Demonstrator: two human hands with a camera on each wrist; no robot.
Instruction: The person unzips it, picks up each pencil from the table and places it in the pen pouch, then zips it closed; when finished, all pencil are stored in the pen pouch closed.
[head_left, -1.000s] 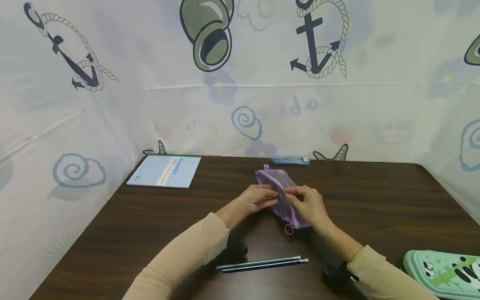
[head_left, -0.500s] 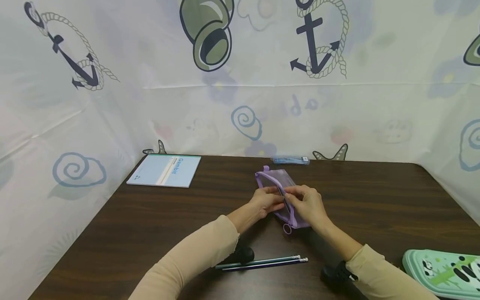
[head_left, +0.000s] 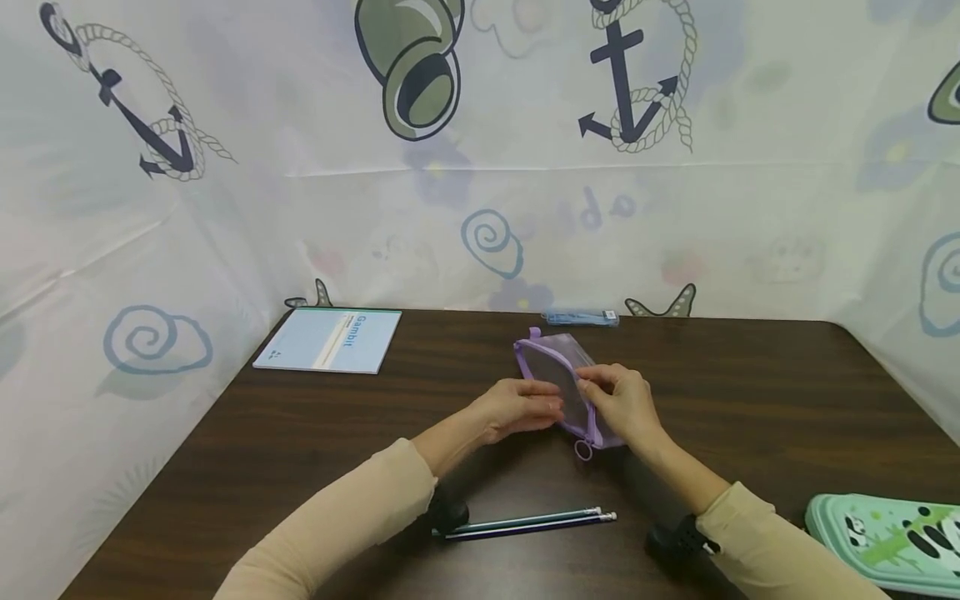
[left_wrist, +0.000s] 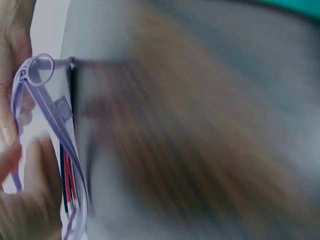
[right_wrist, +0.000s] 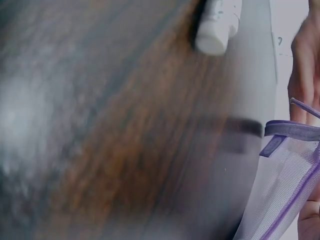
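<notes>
A purple mesh zip pencil pouch (head_left: 573, 392) stands in the middle of the table, its zipped mouth spread toward the left. My right hand (head_left: 624, 407) pinches the mouth's edge between thumb and fingers. At the opening is my left hand (head_left: 521, 408), its fingers nearly straight and holding nothing. In the left wrist view, red and dark pencils (left_wrist: 69, 175) show within the pouch beside the zipper. Two pencils (head_left: 532, 524), one teal and one dark blue, lie side by side on the table nearer to me, partly behind the left wrist's black camera.
A light blue notebook (head_left: 330, 340) lies at the back left. A thin blue packet (head_left: 581, 318) sits at the back edge, behind the pouch. At the front right is a green panda-print case (head_left: 888, 537). Patterned white cloth (head_left: 480, 150) surrounds the table.
My left hand pushed a dark pencil into the pouch, let it go and drew back left. The right hand stays on the pouch's edge, and the mouth now gapes wider.
</notes>
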